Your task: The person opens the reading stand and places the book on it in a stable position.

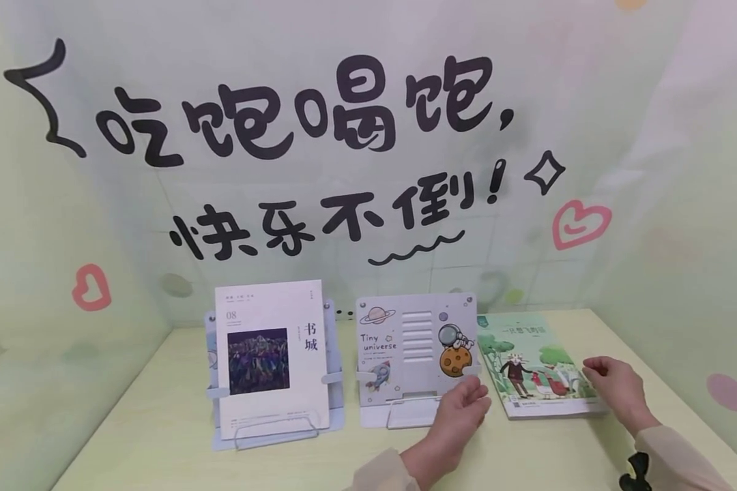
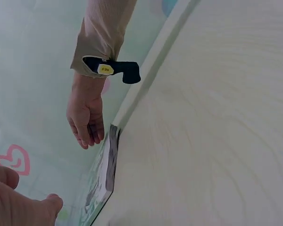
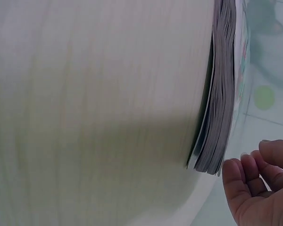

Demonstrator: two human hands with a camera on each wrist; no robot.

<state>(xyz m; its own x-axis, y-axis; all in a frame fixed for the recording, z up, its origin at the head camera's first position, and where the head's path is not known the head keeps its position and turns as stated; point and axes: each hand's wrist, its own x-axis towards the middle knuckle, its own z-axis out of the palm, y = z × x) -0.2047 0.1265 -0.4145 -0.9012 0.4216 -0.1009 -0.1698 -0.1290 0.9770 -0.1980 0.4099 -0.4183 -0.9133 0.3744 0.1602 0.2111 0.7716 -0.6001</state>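
Observation:
A thick picture book (image 1: 531,351) with a green illustrated cover lies flat on the table at the right, its page edges (image 3: 221,94) facing the right wrist view. My right hand (image 1: 620,392) hovers by the book's right edge, fingers loosely bent and holding nothing. In front of the lilac "Tiny universe" book stand (image 1: 383,382), near its lower right corner, is my left hand (image 1: 454,426), likewise without anything in its grasp. That stand carries no book; its wire ledge (image 1: 405,412) is partly hidden by the left hand.
Left of it, a second book stand (image 1: 336,402) props up a white book (image 1: 276,402) with a dark square picture, held by side clips. A wall (image 1: 331,184) with large black lettering closes off the back of the pale wooden table (image 1: 141,436).

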